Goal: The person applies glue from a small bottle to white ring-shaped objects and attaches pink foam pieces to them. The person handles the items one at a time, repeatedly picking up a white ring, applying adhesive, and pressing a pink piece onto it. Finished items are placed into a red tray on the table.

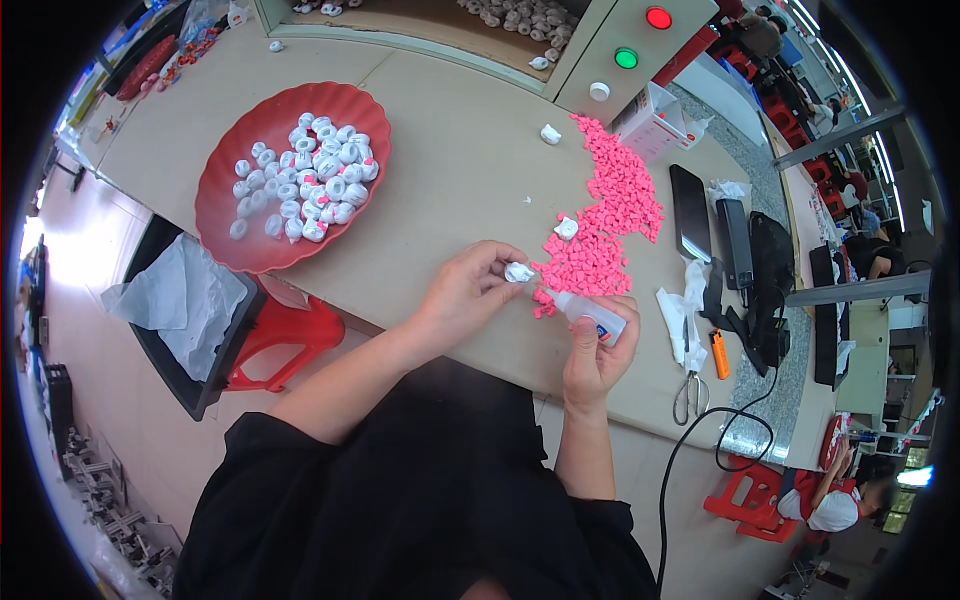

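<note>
My left hand (468, 296) pinches a small white rounded piece (518, 272) between thumb and fingertips, near the table's front edge. In my right hand (598, 350) is a small translucent squeeze bottle (596, 316), tilted so its nozzle points up and left toward the white piece. A narrow gap seems to lie between nozzle and piece. Just beyond both hands spreads a heap of small bright pink pieces (590, 262). One white piece (566, 229) lies on that heap and another (550, 134) rests farther back on the table.
A red scalloped bowl (222, 215) at left holds many white pieces, some with pink bits. At right lie a black phone (690, 212), scissors (691, 398), an orange-handled cutter (720, 354) and a cable. Behind stand a white carton (652, 122) and a cabinet with buttons (626, 58).
</note>
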A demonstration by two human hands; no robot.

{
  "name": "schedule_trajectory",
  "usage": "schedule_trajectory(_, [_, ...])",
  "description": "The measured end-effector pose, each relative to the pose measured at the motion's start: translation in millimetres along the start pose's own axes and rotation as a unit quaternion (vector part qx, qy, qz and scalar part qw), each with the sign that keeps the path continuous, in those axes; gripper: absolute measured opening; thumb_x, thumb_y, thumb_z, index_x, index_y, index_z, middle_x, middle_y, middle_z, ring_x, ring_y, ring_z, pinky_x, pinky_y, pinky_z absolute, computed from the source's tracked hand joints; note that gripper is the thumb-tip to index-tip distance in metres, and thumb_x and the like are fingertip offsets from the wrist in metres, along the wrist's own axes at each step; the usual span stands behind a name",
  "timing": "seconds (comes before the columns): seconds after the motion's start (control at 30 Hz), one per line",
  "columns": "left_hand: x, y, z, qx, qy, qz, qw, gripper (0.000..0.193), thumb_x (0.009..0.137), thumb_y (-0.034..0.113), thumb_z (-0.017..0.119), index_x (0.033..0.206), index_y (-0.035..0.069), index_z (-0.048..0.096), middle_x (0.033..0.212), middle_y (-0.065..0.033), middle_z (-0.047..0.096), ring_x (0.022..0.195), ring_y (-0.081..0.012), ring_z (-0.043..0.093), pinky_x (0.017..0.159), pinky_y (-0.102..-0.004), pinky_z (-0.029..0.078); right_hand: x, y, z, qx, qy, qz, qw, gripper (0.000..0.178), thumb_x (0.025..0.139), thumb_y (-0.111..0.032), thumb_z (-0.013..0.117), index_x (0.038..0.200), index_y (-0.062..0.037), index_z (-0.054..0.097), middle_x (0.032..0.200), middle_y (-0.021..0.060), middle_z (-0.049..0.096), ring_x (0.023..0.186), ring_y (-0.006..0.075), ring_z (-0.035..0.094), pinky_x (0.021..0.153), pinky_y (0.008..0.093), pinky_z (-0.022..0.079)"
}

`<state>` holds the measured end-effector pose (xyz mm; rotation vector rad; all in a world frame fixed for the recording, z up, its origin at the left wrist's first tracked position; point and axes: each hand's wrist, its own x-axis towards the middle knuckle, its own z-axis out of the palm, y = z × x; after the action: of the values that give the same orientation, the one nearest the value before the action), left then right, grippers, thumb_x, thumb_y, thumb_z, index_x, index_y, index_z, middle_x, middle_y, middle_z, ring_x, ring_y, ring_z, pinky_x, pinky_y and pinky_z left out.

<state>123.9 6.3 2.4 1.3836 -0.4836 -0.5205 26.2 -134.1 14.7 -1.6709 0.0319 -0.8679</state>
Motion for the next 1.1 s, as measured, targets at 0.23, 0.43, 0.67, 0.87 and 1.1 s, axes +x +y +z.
schedule_trajectory(0.23, [-1.2,2.7,0.6,0.017,0.006,0.026,0.999,0.023,0.081,-0.010,0.053,0.103,-0.004,0.048,0.095,-0.0077,0.053,0.091,-0.0133,0.058,0.076,-0.0231,0.048,-0.3,1.4,1.5,-0.027,-0.012,-0.025,0.999,0.022,0.082,-0.010,0.060,0.097,0.0008,0.048,0.088,0.0091,0.047,0.076,0.0147,0.045,0.064,0.0237,0.038])
schedule_trajectory(0.43, [-1.1,1.9,0.4,0.010,0.005,0.026,1.000,0.023,0.081,-0.010,0.053,0.103,-0.004,0.048,0.096,-0.0076,0.053,0.091,-0.0132,0.058,0.076,-0.0231,0.048,0.3,-0.3,2.0,-0.032,-0.015,-0.023,0.999,0.021,0.082,-0.009,0.061,0.096,0.0010,0.049,0.087,0.0089,0.047,0.074,0.0144,0.045,0.063,0.0231,0.038])
schedule_trajectory(0.67, [-0.7,0.8,0.7,0.006,0.002,0.034,0.999,0.024,0.081,-0.009,0.053,0.104,-0.003,0.048,0.095,-0.0071,0.054,0.091,-0.0127,0.058,0.076,-0.0226,0.048,0.3,-1.1,1.2,-0.043,-0.021,-0.022,0.999,0.022,0.082,-0.010,0.061,0.097,0.0009,0.049,0.087,0.0084,0.047,0.073,0.0138,0.044,0.061,0.0229,0.037])
schedule_trajectory(0.87, [-0.4,-0.2,0.7,0.013,0.008,0.033,0.999,0.023,0.080,-0.009,0.055,0.102,-0.003,0.049,0.095,-0.0082,0.053,0.090,-0.0139,0.058,0.075,-0.0232,0.050,0.2,-0.3,1.4,-0.039,-0.021,-0.023,0.999,0.022,0.082,-0.009,0.061,0.097,0.0012,0.049,0.087,0.0085,0.047,0.072,0.0133,0.044,0.060,0.0223,0.037])
schedule_trajectory(1.1, [-1.2,1.9,-0.1,0.013,-0.002,0.033,0.999,0.022,0.082,-0.009,0.053,0.102,-0.004,0.048,0.095,-0.0085,0.054,0.095,-0.0166,0.059,0.077,-0.0242,0.049,1.4,0.0,3.2,-0.036,-0.018,-0.030,0.999,0.022,0.082,-0.008,0.061,0.098,0.0007,0.049,0.087,0.0089,0.048,0.073,0.0141,0.045,0.062,0.0228,0.038])
